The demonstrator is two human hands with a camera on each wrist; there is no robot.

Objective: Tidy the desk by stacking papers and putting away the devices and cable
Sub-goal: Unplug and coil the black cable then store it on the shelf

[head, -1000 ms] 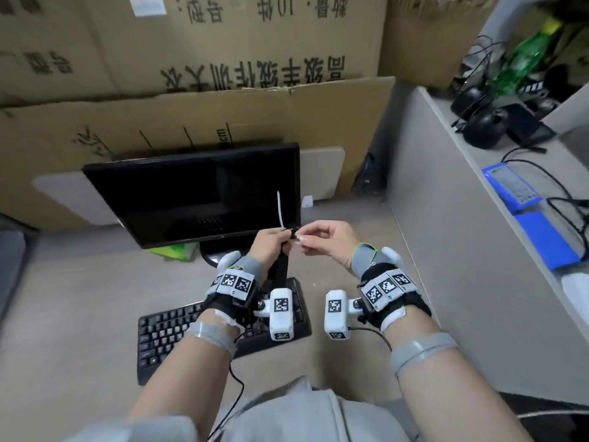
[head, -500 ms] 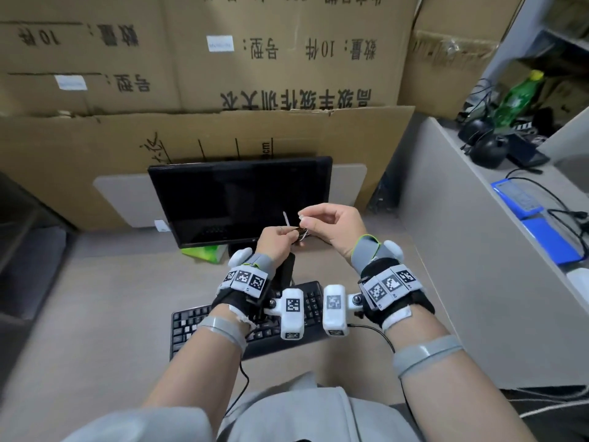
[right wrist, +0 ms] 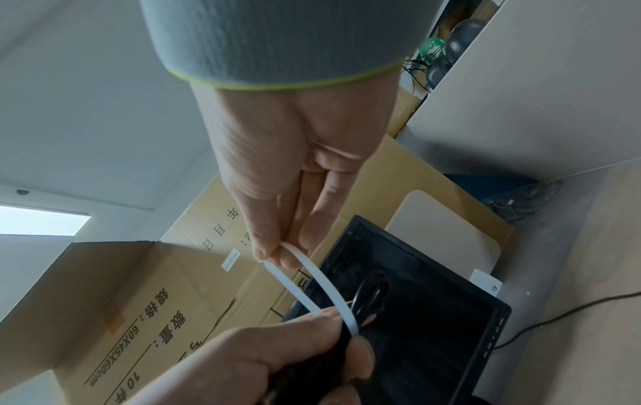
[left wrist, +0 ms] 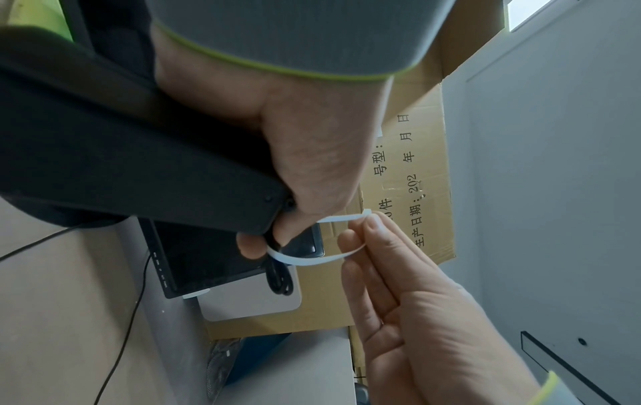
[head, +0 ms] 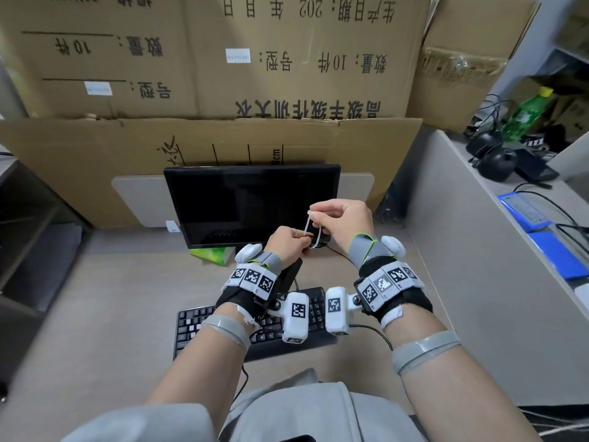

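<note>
The right hand's thumb and forefinger [right wrist: 274, 253] are pinching the two ends of a white cable tie [head: 310, 231] together, while the other fingers of the right hand [head: 342, 223] are lying loosely extended below the pinch in the left wrist view. The tie is forming a loop that is running down from that pinch to the left hand [head: 287, 247], just left of and below it near the centre of the head frame. The left hand's fingers [left wrist: 249, 246] are curling tightly round a bundled black cable [left wrist: 277, 279], whose folded loops are sticking out past the fingertips, and the tie is passing round the bundle right at the fingers. The same hand is also holding a flat black device [left wrist: 138, 164] against its palm, filling the left of the left wrist frame; what kind of device it is cannot be told.

Both hands are hovering above the desk [head: 95, 314], in front of the lower right corner of a dark monitor [head: 248, 202]. A black keyboard [head: 197, 327] is lying on the desk under the wrists, lower centre of the head frame. A green packet [head: 213, 254] is resting beneath the monitor's lower edge. Cardboard boxes [head: 223, 74] are filling the upper half of the frame behind the monitor. At upper right, a green bottle [head: 526, 116] is standing among dark objects beyond a grey partition [head: 462, 250].
</note>
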